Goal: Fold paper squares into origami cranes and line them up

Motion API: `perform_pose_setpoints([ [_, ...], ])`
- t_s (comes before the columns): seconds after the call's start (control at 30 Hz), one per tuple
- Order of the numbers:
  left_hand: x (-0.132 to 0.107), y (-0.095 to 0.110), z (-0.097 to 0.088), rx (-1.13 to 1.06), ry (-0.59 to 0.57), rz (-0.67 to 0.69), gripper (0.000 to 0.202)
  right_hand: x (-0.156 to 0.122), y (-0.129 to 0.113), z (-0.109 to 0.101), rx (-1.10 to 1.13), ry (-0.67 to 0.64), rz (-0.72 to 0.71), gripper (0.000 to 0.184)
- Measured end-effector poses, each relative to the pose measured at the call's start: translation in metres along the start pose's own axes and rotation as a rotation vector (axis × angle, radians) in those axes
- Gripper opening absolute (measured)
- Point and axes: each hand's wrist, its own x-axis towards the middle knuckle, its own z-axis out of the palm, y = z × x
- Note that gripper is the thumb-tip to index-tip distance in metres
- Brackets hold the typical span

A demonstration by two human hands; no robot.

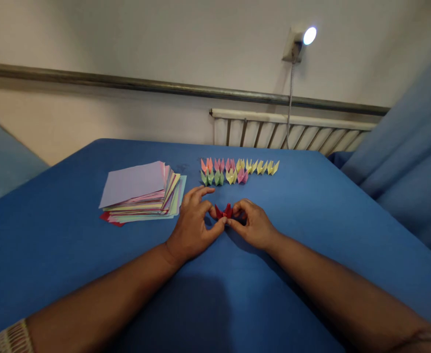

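left hand (pixel 191 220) and right hand (pixel 254 223) pinch one red folded paper (pixel 224 213); eleven paper figures (pixel 231 177) stand nearby.

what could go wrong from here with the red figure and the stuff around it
The red figure is small and held by both the left hand and the right hand, so an uneven pull might bend or tear it.

The left hand's raised fingers are close to the green figures and might knock them.

The paper stack is uneven and beside that hand; a bump could slide sheets loose.
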Motion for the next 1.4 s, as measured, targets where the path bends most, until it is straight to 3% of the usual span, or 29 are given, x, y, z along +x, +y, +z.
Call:
perform_pose_setpoints([
  [0.13, 0.0, 0.002, 0.0, -0.051, 0.027, 0.007, 0.013, 0.0, 0.004, 0.004, 0.032, 0.028, -0.005, 0.004],
  [0.27, 0.005, -0.008, 0.001, -0.3, 0.154, -0.122, 0.012, 0.005, 0.013, 0.006, 0.322, 0.013, 0.013, 0.003],
  [0.33, 0.008, -0.016, 0.003, -0.479, 0.068, -0.241, 0.025, 0.008, 0.015, 0.005, 0.512, -0.064, 0.029, 0.008],
  [0.47, 0.013, -0.024, 0.008, -0.764, -0.286, -0.38, 0.035, 0.009, 0.015, 0.002, 0.687, -0.169, 0.001, 0.014],
  [0.57, 0.012, -0.023, 0.01, -0.898, -0.339, -0.394, 0.026, 0.007, 0.013, 0.0, 0.7, -0.18, -0.004, 0.015],
  [0.83, 0.011, -0.021, 0.011, -0.823, -0.236, -0.375, 0.019, 0.005, 0.007, 0.002, 0.675, -0.212, 0.025, 0.018],
  [1.4, 0.011, -0.019, 0.01, -0.855, -0.261, -0.447, 0.027, 0.005, 0.009, 0.005, 0.581, -0.181, -0.001, 0.015],
])
